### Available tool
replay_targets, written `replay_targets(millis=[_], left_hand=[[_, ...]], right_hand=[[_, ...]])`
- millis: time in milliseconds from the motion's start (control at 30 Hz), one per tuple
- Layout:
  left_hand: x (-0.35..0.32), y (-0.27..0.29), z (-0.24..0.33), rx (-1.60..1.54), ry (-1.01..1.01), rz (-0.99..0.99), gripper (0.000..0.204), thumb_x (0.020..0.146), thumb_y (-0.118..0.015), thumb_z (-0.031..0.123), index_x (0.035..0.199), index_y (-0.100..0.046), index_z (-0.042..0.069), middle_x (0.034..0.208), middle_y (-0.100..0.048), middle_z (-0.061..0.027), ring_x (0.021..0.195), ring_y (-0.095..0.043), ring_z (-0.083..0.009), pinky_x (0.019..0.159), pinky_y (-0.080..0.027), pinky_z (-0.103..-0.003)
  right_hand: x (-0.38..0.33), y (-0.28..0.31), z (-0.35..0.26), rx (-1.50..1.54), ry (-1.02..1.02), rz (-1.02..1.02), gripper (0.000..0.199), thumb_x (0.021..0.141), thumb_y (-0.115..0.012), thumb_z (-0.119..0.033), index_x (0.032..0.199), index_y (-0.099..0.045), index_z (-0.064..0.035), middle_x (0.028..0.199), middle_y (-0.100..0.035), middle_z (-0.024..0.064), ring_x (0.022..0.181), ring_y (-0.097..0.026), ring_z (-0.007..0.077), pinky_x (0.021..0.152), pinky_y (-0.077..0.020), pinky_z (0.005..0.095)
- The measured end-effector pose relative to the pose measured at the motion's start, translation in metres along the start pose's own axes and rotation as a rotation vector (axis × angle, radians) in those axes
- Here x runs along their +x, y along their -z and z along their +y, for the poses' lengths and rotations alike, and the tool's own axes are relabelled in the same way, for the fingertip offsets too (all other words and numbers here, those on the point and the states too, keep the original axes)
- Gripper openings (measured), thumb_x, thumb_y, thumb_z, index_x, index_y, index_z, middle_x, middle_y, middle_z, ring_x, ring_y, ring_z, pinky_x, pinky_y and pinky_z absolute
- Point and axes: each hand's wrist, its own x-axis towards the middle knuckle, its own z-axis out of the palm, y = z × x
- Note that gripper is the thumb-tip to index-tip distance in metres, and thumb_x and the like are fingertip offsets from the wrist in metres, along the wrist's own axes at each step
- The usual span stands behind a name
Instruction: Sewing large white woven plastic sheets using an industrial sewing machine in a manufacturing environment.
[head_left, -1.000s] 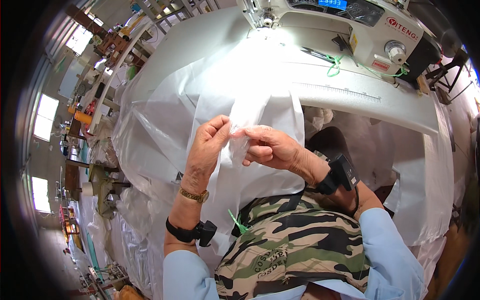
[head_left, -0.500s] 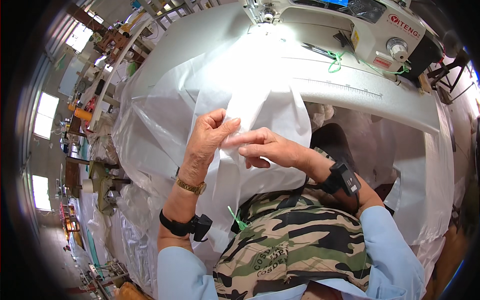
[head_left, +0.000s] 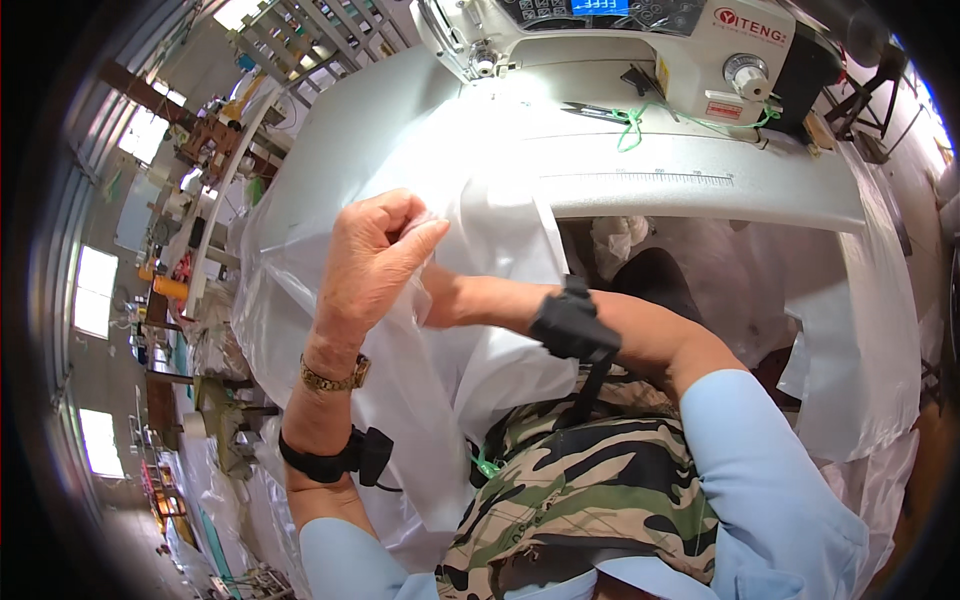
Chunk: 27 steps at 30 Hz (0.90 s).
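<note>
A large sheet of thin white fabric point(head_left: 505, 235) runs from the sewing machine's lit needle area down over the table edge toward my lap. My left hand point(head_left: 372, 250) is closed in a pinch on the fabric, thumb against curled fingers, left of the needle area. My right forearm crosses leftward below it. Only the back part of my right hand point(head_left: 440, 295) shows; its fingers are hidden behind my left hand and the folds. The sewing machine point(head_left: 600, 50) stands at the far side with its lamp lit.
On the machine bed lie dark thread snips point(head_left: 598, 113) beside a green cord point(head_left: 630, 130). A printed ruler point(head_left: 660, 177) follows the table's near edge, with an opening in front of it. More white sheeting point(head_left: 835, 370) hangs at the right. A metal rack point(head_left: 310, 45) stands far left.
My left hand has moved left and slightly up with the fabric. My right hand has left the top of the fabric and slid left, behind it. The view has shifted a little.
</note>
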Motion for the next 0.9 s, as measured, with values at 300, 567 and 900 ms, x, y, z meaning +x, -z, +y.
replay_targets(millis=[300, 567, 900], left_hand=[[-0.037, -0.042, -0.020, -0.125, 0.176, -0.072, 0.020, 0.090, -0.069, 0.010, 0.077, -0.058, 0.000, 0.064, -0.047, 0.0027, 0.060, -0.039, -0.0048, 0.052, -0.034, -0.024], [-0.048, -0.049, -0.033, -0.471, 0.294, 0.083, 0.015, 0.094, -0.069, 0.010, 0.082, -0.062, 0.004, 0.074, -0.055, 0.0077, 0.067, -0.045, -0.0002, 0.059, -0.036, -0.018], [-0.040, -0.024, -0.045, -0.708, 0.349, 0.215, 0.005, 0.094, -0.067, 0.006, 0.091, -0.065, 0.002, 0.085, -0.067, 0.0013, 0.073, -0.058, -0.0034, 0.067, -0.048, -0.019]], right_hand=[[-0.054, 0.000, 0.012, 0.194, -0.330, 0.020, 0.027, 0.090, -0.063, -0.011, 0.116, -0.061, -0.0030, 0.113, -0.065, 0.0107, 0.108, -0.059, 0.0220, 0.089, -0.0500, 0.0356], [-0.032, 0.006, 0.042, 1.059, -0.398, 0.408, 0.032, 0.100, -0.058, -0.024, 0.127, -0.058, -0.0064, 0.119, -0.064, 0.0056, 0.108, -0.062, 0.0161, 0.093, -0.0521, 0.0331], [-0.025, -0.001, 0.047, 0.902, -0.523, 0.537, 0.043, 0.106, -0.041, -0.037, 0.131, -0.053, -0.0040, 0.123, -0.063, 0.0081, 0.098, -0.063, 0.0141, 0.084, -0.0522, 0.0318]])
